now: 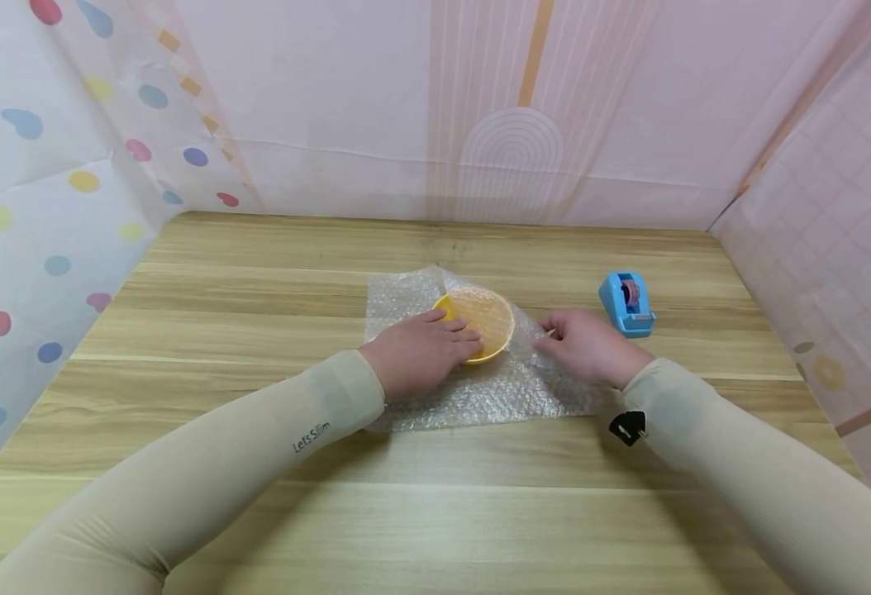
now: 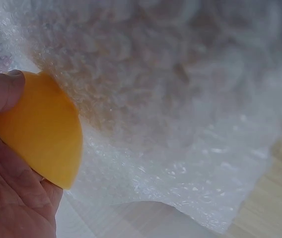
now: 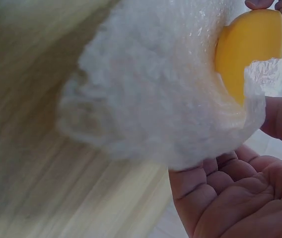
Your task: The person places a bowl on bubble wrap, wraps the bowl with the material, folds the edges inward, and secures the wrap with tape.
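Thumb and fingers of the left hand (image 1: 415, 357) grip the yellow bowl (image 2: 44, 129) by its left rim, some fingers lying inside; probably this keeps the bowl steady. The bowl is near the middle of the table (image 1: 435, 529), with bubble wrap (image 1: 473, 401) spread under it and a flap of this wrap over most of its mouth. The left part of the rim is uncovered, and here the left fingers themselves stand in the way of the flap. Further right, the right hand (image 1: 587, 347) is partly closed and pinches the wrap near its edge, I think in order to keep it tight beside the bowl.

Around them, a panel with coloured dots and hearts (image 1: 49, 198) stands at the left and a pale pink panel (image 1: 346, 99) at the back. Just beyond the right hand, not touching it, a blue tape dispenser (image 1: 617, 307) holds a pinkish roll (image 1: 630, 292); it seems to obstruct neither hand.
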A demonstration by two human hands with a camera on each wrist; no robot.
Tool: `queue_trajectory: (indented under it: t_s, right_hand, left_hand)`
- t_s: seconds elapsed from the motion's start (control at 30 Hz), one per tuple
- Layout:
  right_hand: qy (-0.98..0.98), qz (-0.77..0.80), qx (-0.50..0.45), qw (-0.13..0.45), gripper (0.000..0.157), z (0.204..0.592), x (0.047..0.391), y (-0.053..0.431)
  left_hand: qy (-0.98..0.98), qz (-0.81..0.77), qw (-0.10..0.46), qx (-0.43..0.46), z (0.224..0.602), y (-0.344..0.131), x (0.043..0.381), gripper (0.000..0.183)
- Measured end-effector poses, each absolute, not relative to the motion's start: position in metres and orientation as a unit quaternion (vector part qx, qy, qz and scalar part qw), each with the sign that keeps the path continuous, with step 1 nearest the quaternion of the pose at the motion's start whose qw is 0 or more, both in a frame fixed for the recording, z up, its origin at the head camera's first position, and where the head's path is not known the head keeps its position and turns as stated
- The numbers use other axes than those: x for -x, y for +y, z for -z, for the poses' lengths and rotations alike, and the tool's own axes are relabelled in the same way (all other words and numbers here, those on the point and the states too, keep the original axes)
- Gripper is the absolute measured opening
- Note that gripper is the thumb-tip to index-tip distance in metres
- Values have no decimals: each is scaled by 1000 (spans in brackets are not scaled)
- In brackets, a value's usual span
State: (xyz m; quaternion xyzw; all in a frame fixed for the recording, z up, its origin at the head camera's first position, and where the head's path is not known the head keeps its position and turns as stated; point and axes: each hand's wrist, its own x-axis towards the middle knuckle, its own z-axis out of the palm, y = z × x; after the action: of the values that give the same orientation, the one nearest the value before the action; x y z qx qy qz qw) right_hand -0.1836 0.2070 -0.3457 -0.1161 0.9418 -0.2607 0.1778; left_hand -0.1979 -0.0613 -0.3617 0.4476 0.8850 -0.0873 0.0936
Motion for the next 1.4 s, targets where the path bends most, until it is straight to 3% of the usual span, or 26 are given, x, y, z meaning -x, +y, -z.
queue_trajectory:
  t_s: [0.1, 0.53, 0.7, 1.07, 1.4]
  right_hand:
    - [942, 256, 116, 181, 25, 347, 182, 210]
    - [937, 264, 98, 207, 18, 350, 180, 220]
    - [937, 270, 96, 202, 20, 350, 178, 224]
    - [915, 344, 36, 209, 43, 339, 169, 224]
    - [890, 420, 37, 173, 40, 330, 168, 214]
  left_hand:
    - [885, 90, 93, -448, 362, -61, 198, 48]
    - [885, 91, 88, -447, 360, -61, 196, 48]
    - [886, 89, 85, -448, 360, -60, 195, 47]
    - [886, 103, 98, -442, 359, -58, 196, 47]
    - [885, 104, 105, -442, 359, -56, 197, 47]
